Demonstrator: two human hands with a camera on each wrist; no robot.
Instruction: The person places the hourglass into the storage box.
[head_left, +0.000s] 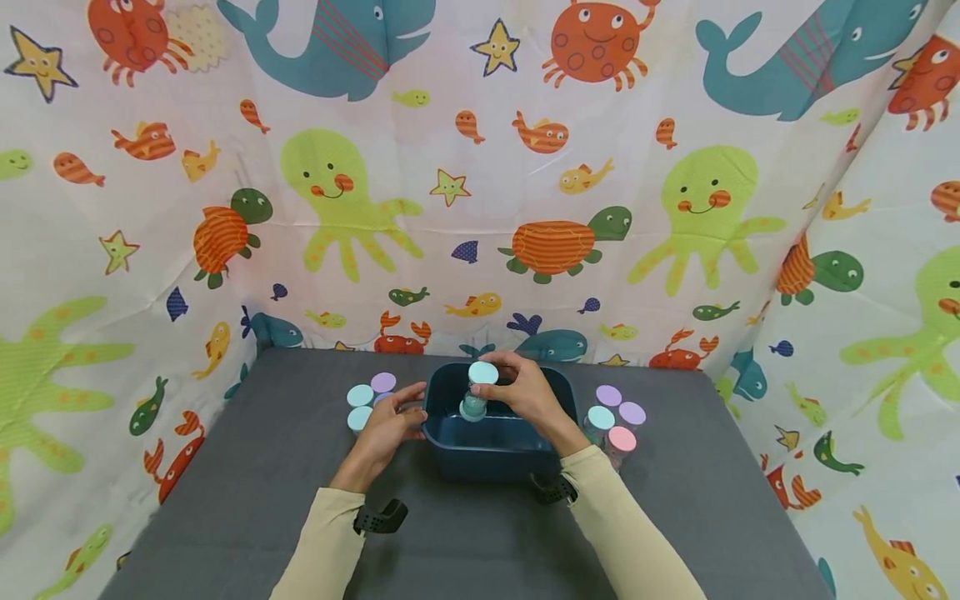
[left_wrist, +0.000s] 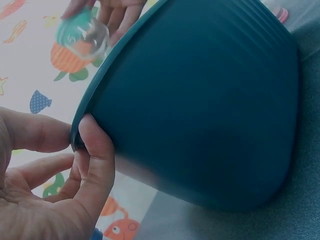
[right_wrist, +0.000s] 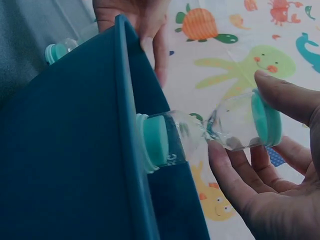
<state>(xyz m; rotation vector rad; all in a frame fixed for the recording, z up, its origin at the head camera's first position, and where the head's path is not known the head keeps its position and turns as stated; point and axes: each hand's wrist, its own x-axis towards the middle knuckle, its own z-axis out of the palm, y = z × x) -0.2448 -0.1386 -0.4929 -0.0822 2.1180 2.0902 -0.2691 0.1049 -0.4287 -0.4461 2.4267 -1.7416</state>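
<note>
An hourglass (head_left: 483, 373) with mint-green caps and a clear, narrow-waisted body is held by my right hand (head_left: 534, 398). In the right wrist view my fingers pinch the hourglass (right_wrist: 190, 130) near its upper cap and waist, and its lower end dips below the rim of the dark blue bin (right_wrist: 65, 140). My left hand (head_left: 384, 435) grips the left edge of the bin (head_left: 495, 465); in the left wrist view thumb and fingers pinch the rim. Whether sand is inside the hourglass I cannot tell.
Left of the bin stand several hourglasses with mint (head_left: 360, 396), purple (head_left: 383, 382) and blue caps, partly behind my left hand. To the right are more, capped purple (head_left: 632, 413), mint (head_left: 600, 418) and pink (head_left: 622, 439). A sea-animal curtain (head_left: 465, 242) surrounds the grey table (head_left: 465, 550).
</note>
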